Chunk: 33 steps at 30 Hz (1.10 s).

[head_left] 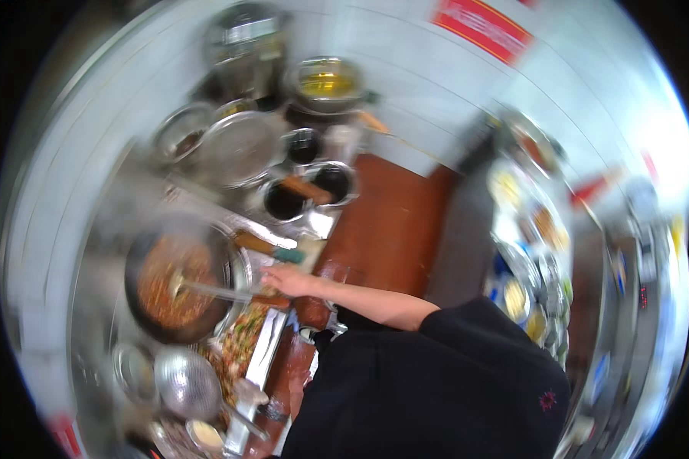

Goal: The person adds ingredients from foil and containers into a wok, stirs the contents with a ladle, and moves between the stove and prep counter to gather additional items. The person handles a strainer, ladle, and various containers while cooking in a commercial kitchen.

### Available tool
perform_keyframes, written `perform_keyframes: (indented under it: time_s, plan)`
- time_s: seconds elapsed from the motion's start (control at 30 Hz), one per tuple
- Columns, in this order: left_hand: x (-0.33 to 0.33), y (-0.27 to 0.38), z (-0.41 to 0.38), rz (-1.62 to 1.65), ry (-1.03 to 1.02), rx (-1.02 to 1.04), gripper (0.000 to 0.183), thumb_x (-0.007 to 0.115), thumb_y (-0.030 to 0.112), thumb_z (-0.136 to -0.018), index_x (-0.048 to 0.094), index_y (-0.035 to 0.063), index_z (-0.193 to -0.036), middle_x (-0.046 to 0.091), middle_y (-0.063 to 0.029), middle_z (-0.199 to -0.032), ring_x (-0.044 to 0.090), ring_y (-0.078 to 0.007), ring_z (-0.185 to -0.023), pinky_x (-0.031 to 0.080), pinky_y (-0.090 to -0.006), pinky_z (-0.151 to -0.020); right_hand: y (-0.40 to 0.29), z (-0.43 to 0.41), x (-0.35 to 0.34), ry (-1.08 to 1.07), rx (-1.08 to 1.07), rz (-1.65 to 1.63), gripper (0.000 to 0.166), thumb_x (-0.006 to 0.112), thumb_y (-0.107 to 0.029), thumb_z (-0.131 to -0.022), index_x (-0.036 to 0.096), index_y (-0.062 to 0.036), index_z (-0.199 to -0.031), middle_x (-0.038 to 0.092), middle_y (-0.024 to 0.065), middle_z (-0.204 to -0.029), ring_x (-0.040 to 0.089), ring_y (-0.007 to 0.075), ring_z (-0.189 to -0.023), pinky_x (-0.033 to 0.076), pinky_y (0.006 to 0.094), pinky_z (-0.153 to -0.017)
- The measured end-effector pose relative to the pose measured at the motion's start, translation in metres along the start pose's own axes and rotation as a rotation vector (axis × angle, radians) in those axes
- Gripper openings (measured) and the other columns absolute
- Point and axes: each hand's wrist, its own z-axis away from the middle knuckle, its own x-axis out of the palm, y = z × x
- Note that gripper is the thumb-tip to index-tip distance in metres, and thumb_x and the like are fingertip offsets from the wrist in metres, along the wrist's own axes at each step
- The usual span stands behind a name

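Note:
A wok [131, 287] on the stove at the left holds reddish-brown food, with steam over it. A ladle [215, 290] rests with its bowl in the food, its wooden handle end pointing toward me. Just above that handle end is my right hand [289, 280], fingers stretched forward and slightly apart. Motion blur hides whether the hand touches the handle; I see no grip around it. Beyond my fingers lies a wooden handle with a green end [289, 255]. My left hand is out of view. Below the wok sits a perforated metal strainer [187, 383].
Chopped food scraps [244, 338] lie beside the wok along a metal edge [267, 350]. Metal pots of dark liquid [284, 201] and a bowl of yellow oil [327, 85] stand above. Bowls of ingredients [515, 301] line the right counter. The floor [390, 224] is reddish-brown.

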Motion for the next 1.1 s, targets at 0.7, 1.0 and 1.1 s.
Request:
perform_keyframes:
  time_s: [0.7, 1.0, 1.1]
  plan:
    - [0.262, 0.109, -0.166, -1.57, -0.521, 0.467, 0.02, 0.052, 0.027, -0.093, 0.065, 0.0117, -0.094, 0.064, -0.0101, -0.088, 0.059, -0.0145, -0.074, 0.047, -0.0293, -0.067, 0.258, 0.45, -0.146, 1.436, 0.784, -1.227, 0.036, 0.054, -0.022, -0.094, 0.051, -0.0006, -0.123, 0.061, 0.0072, -0.102, 0.062, 0.0147, -0.085, 0.053, 0.0268, -0.073]
    - [0.638, 0.117, -0.088, -1.418, -0.631, 0.115, 0.025, 0.054, 0.026, -0.095, 0.054, 0.0106, -0.115, 0.062, -0.0023, -0.097, 0.06, -0.0113, -0.081, 0.047, -0.0218, -0.067, 0.268, 0.509, -0.273, 2.156, 0.23, -1.581, 0.082, 0.06, -0.023, -0.092, 0.003, -0.0023, -0.147, 0.031, 0.0146, -0.145, 0.032, 0.0269, -0.134, 0.037, 0.0407, -0.104]
    - [0.739, 0.086, -0.047, -1.541, -0.818, 0.119, 0.034, 0.055, 0.027, -0.095, 0.053, 0.0081, -0.122, 0.063, -0.0049, -0.107, 0.06, -0.0123, -0.095, 0.048, -0.0257, -0.081, 0.302, 0.505, -0.306, 2.499, 0.034, -1.562, 0.074, 0.062, -0.024, -0.091, 0.015, -0.0051, -0.144, 0.034, 0.0109, -0.142, 0.033, 0.0254, -0.134, 0.036, 0.0392, -0.104]
